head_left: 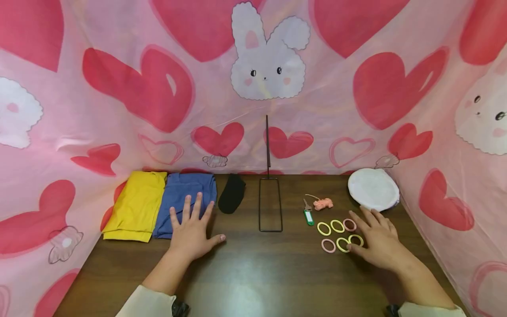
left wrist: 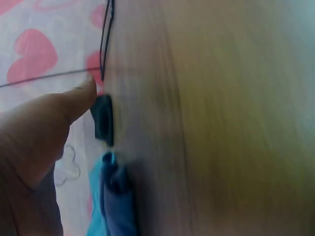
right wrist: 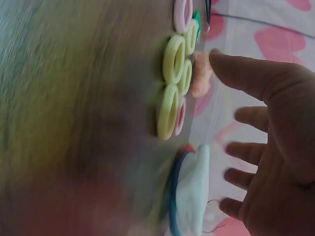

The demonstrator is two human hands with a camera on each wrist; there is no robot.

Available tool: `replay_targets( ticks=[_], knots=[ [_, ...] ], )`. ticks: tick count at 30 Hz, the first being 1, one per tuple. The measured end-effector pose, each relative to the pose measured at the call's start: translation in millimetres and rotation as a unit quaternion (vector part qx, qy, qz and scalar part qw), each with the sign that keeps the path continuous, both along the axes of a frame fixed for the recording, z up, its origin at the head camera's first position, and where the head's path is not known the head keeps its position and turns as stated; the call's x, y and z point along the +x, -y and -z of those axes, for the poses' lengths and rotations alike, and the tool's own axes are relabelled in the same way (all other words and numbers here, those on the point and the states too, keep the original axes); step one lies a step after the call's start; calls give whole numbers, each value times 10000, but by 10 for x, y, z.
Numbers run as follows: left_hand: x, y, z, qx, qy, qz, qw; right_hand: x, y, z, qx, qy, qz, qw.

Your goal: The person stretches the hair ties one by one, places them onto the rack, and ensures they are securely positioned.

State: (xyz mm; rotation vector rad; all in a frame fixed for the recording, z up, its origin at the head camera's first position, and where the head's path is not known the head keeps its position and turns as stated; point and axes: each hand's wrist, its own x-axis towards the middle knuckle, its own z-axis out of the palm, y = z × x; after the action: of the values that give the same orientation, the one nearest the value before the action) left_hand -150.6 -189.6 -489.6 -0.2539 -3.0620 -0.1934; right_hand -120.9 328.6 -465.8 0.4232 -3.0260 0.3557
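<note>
With its fingers spread, my left hand [head_left: 191, 235] is over the front of a folded blue cloth [head_left: 186, 189]; whether it touches the cloth I cannot tell. A folded yellow cloth [head_left: 136, 204] lies to the left of that, and a small black cloth piece [head_left: 232, 193] to the right. My right hand [head_left: 378, 240], fingers extended, holds nothing beside several yellow and pink rings [head_left: 328, 245]. Behind the rings are a key with a green tag [head_left: 309, 217] and an orange-pink bundle of cord [head_left: 323, 203]. A round white cloth-like item [head_left: 373, 189] lies beyond the right fingertips.
A thin black wire stand [head_left: 270, 204] with an upright rod is at the table's back middle. The brown wooden table [head_left: 253, 273] is bordered at the back and sides by pink heart-print sheeting [head_left: 214, 101].
</note>
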Motion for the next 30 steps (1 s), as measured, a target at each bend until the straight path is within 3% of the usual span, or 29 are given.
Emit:
replay_targets(
  ticks=[10,15,24,30],
  knots=[
    [-160,-546,49,1178,74,399,9922,-69,-184,127,-61,331,-255,9991],
    [-248,-724,110,1358,312,543,9888,-122,-206,163,-369,461,-465,9972],
    [-338,-933,144,1580,597,756,9827,-167,-168,124,-269,120,-197,9994],
    [-360,-995,186,1680,679,782,9803,-195,16,-28,-548,-573,-221,9966]
  ],
)
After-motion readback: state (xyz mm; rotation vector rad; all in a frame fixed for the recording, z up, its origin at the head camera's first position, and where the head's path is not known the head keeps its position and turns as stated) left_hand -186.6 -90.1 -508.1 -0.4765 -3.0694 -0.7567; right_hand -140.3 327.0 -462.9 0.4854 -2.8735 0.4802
